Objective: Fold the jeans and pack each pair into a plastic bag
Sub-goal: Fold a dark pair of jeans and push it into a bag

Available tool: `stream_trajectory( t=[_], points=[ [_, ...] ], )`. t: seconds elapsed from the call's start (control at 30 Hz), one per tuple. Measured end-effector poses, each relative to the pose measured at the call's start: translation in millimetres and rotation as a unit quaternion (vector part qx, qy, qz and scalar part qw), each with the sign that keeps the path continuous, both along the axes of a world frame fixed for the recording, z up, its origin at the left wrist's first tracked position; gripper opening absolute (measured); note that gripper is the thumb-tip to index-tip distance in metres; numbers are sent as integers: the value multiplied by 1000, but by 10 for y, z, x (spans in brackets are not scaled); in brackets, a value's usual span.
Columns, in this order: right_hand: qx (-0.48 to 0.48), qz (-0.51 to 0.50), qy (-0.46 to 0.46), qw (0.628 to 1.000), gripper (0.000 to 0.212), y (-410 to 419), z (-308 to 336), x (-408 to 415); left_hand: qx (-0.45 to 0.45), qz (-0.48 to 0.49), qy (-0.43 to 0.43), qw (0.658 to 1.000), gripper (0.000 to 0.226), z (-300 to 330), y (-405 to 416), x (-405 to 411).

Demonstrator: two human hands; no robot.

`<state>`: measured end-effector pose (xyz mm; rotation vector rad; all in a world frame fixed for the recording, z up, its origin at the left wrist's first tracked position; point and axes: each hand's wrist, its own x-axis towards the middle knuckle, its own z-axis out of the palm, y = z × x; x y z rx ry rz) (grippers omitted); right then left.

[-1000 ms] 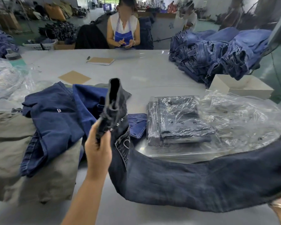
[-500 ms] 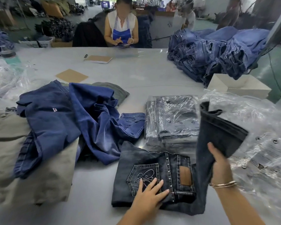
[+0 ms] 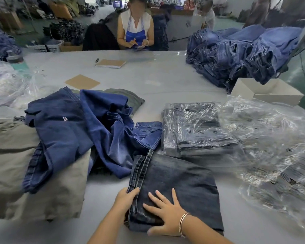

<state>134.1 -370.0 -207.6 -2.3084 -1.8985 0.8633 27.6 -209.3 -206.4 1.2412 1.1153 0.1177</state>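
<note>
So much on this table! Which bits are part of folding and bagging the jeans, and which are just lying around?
Part of the job:
- folded dark jeans, left hand gripping their edge, right hand flat on top
- empty plastic bags
- bagged jeans
- loose blue jeans

Just lying about:
- notebook
- cardboard sheet
- white box

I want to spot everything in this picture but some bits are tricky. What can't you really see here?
Head view only:
- Left hand: fingers curl over the dark folded jeans edge, fingertips hidden underneath.
- Bagged jeans: details blurred by shiny plastic glare.
- Loose plastic bags: cut off by the right edge.
- White box: inside hidden by its wall.
- Printing on the bags: too small to read.
</note>
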Motion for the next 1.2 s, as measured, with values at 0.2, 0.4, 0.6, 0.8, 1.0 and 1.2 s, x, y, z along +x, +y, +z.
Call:
stream_trajectory(
  t=[0.2,0.4,0.6,0.8,1.0,1.2],
  points=[
    [224,-404,-77,883,36,-604,120,474,223,-156,192,943,15,-42,39,-169],
    [144,-503,-113,845,62,-1059,116,508,419,-60,190,886,52,105,-170,-30],
    [83,-298,-212,927,66,-782,64,7,320,-155,221,908,39,112,-151,115],
    [194,-304,-300,883,64,-869,-26,-56,264,-106,142,948,33,93,-48,70],
    [203,-365,-256,872,25,-824,-25,-96,198,-113,123,966,31,56,-41,-15],
    [216,-320,-259,885,46,-913,-8,-72,214,-50,-36,975,26,116,93,-166]
  ],
)
